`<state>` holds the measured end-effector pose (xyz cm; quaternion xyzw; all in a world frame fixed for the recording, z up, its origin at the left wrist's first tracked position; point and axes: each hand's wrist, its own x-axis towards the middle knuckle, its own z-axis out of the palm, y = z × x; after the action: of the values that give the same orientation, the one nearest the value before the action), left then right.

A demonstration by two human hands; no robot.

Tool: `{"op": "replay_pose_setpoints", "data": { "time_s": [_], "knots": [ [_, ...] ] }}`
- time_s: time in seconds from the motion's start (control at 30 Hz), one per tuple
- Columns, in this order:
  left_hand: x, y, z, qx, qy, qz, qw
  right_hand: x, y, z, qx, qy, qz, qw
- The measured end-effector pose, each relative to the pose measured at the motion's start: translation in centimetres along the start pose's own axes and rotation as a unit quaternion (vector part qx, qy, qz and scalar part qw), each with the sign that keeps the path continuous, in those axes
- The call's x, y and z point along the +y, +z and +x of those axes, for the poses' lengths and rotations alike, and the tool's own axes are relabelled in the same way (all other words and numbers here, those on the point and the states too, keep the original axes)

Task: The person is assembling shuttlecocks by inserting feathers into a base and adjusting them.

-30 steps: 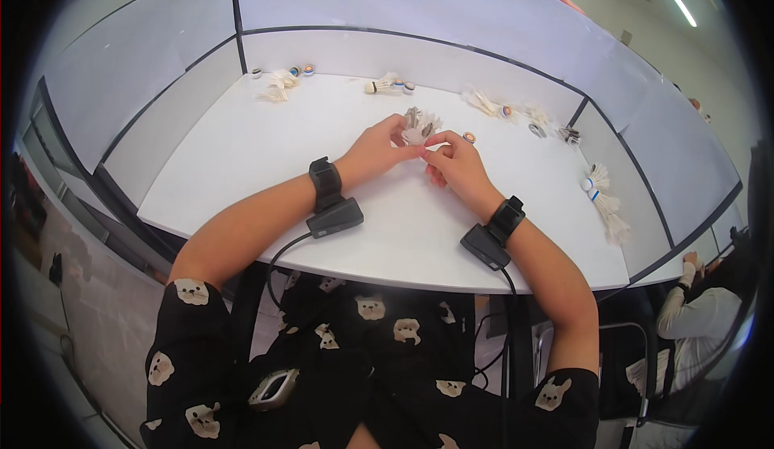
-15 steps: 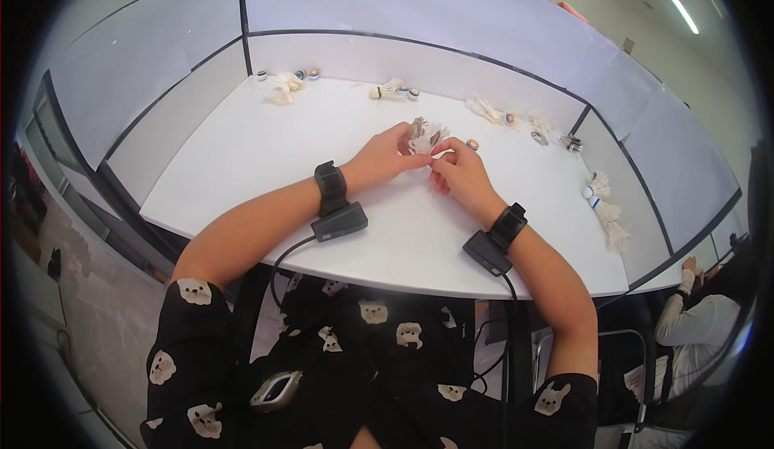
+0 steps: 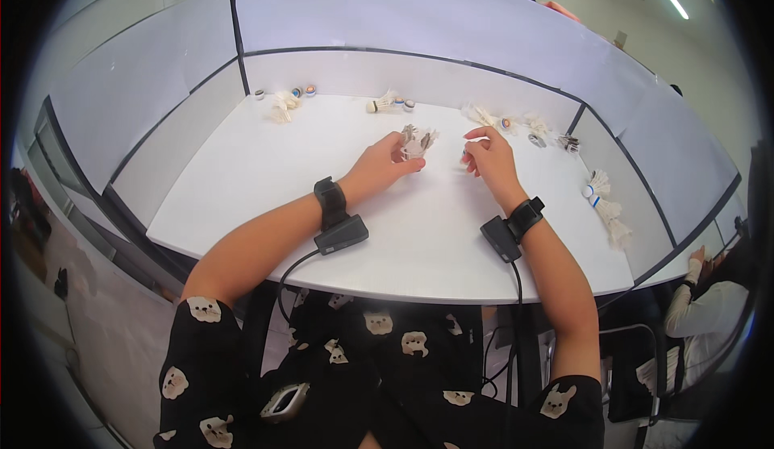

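Note:
My left hand (image 3: 380,163) is closed on a shuttlecock feather skirt (image 3: 418,140), its pale and dark-edged feathers spreading above the thumb and fingertips. To its right, my right hand (image 3: 493,163) is closed, its fingertips pinching a small shuttlecock cork (image 3: 465,156). The fingers hide most of that cork. The two hands are apart, both just above the middle of the white table (image 3: 403,239).
Along the back lie a feather skirt (image 3: 284,106) with several corks, a shuttlecock (image 3: 380,104) beside two corks (image 3: 409,106), and loose feathers with a cork (image 3: 505,124). Shuttlecocks (image 3: 597,185) lie at the right. White partitions (image 3: 403,66) enclose the table; a person (image 3: 709,296) sits beyond.
My right hand has come away from the feather skirt, moved right, and taken hold of the cork that lay on the table. My left hand keeps holding the skirt.

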<state>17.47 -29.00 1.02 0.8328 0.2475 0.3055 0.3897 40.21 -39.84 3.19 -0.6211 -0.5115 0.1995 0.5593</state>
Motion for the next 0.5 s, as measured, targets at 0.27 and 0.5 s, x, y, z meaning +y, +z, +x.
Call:
{"op": "replay_pose_setpoints", "data": {
  "time_s": [0.27,0.5],
  "knots": [
    [-1.7,-0.8,1.2,0.008,-0.055,-0.087,0.995,3.6,-4.8,2.7,0.110,-0.043,-0.106,0.987],
    [-3.3,-1.8,1.5,0.010,-0.044,-0.050,0.998,6.6,-6.1,4.1,0.158,-0.111,-0.219,0.956]
  ]
}}
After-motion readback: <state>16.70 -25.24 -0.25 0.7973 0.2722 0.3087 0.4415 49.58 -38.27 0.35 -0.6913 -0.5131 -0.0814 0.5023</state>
